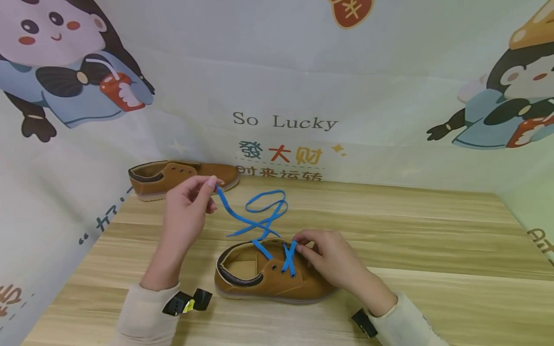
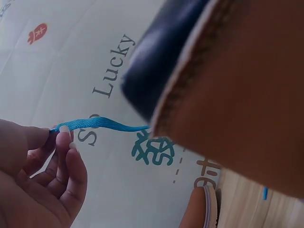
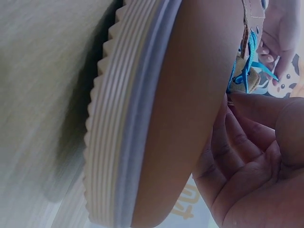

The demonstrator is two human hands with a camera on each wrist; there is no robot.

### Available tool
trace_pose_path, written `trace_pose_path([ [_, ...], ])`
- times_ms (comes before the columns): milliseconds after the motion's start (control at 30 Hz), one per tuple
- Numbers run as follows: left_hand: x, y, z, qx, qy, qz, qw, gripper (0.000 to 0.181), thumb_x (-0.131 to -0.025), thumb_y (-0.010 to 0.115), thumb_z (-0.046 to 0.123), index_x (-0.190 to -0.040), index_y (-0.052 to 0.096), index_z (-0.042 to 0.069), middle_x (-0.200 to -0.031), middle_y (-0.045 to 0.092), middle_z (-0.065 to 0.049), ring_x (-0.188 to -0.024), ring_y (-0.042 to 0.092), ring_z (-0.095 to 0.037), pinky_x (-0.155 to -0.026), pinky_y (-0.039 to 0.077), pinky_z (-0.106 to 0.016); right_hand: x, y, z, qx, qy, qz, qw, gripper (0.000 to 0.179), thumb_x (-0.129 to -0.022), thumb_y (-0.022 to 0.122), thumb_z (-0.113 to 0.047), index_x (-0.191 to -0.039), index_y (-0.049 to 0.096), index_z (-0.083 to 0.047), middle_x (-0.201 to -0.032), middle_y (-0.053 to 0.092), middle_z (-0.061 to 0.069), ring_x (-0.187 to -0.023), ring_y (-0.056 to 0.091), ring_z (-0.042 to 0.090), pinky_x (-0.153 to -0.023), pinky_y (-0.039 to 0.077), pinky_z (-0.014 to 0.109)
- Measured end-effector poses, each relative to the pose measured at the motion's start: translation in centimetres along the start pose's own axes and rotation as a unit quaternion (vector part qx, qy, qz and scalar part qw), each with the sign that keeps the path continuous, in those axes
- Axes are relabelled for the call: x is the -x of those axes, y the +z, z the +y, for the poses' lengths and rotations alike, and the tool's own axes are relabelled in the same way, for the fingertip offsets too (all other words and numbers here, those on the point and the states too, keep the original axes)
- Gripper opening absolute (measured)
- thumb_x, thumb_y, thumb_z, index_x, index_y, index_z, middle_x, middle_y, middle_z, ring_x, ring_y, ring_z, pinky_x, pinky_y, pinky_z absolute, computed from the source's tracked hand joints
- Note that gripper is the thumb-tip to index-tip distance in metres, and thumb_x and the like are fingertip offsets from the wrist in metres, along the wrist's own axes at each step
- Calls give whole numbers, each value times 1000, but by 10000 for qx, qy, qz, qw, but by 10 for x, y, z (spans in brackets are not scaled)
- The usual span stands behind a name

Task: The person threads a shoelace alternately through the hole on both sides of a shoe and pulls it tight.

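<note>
Here's the left hand (image 1: 186, 206), left of centre, its grip closed to a pinch, thumb and fingertips on the end of a blue lace (image 1: 258, 224). Over at centre right, the right hand (image 1: 333, 252) pinches the edge of the brown shoe (image 1: 268, 283) beside the laced crosses; whether it catches lace too, I can't tell. The shoe sits upright at lower centre, toe to the right, and the lace loops onto the counter (image 1: 411, 226) behind it. Pale, streaky wood grain, this counter, running to the back wall. Left of centre, partly behind the left hand, sits a second shoe (image 1: 149, 185). And all around: a pale printed cloth (image 1: 281, 81), cartoon figure (image 1: 73, 72) upper left, matching figure (image 1: 506, 105) upper right, "So Lucky" mid-frame above coloured characters, red emblem (image 1: 352, 10) at the top edge.
</note>
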State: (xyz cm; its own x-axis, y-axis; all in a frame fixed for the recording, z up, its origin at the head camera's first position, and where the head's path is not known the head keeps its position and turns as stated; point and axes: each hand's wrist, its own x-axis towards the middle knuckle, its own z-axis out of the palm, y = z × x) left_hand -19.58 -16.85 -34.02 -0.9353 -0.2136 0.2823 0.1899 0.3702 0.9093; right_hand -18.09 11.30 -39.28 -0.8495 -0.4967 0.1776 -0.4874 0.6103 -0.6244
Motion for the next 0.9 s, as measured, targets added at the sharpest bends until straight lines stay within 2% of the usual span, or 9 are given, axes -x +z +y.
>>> trace_pose_path([
  [200,4,10,-5,-574,-272,-636,9959,32,-104,56,34,-112,73,8,-93,65,-7,-60,57,-11,-49,44,-24,0,0,0,38,-22,63,10000,11,-97,67,-12,-106,74,-12,-84,72,-1,-56,51,3,-55,44,18],
  [300,6,14,-9,-733,-264,-1030,9916,30,-105,56,30,-113,73,7,-97,67,-14,-62,60,-13,-54,49,-25,0,0,1,57,-45,96,9999,11,-97,68,-12,-106,75,-13,-86,73,-1,-56,50,3,-55,44,18],
  [433,9,20,-12,-813,-170,-1361,9872,27,-105,57,26,-112,73,6,-98,70,-14,-66,66,-22,-60,54,-25,0,1,2,80,-68,126,9999,11,-96,68,-12,-105,75,-13,-86,73,-1,-57,50,2,-55,44,18],
  [533,12,25,-13,-1017,-9,-1428,9845,24,-104,58,25,-111,73,7,-93,71,-11,-64,63,-24,-55,50,-25,0,1,1,92,-83,128,9998,11,-96,69,-12,-105,75,-13,-88,74,-1,-57,49,1,-56,44,18],
  [667,17,32,-11,-1355,180,-1389,9808,24,-104,59,26,-111,74,8,-96,68,-8,-62,53,-18,-51,43,-25,1,2,1,85,-114,110,9998,11,-96,68,-11,-105,75,-12,-91,74,0,-58,49,0,-57,44,17],
  [800,22,38,-8,-1463,256,-1223,9813,24,-104,58,26,-110,74,9,-98,64,-7,-65,50,-17,-54,41,-25,1,1,1,68,-129,86,9999,11,-97,68,-12,-105,74,-11,-90,74,1,-57,48,0,-57,44,18],
  [900,24,39,-6,-1494,326,-1039,9828,22,-104,58,26,-107,74,11,-87,62,-7,-65,49,-17,-55,41,-25,0,1,1,80,-120,79,9999,11,-97,68,-12,-106,74,-11,-88,73,0,-56,46,-1,-56,44,18],
])
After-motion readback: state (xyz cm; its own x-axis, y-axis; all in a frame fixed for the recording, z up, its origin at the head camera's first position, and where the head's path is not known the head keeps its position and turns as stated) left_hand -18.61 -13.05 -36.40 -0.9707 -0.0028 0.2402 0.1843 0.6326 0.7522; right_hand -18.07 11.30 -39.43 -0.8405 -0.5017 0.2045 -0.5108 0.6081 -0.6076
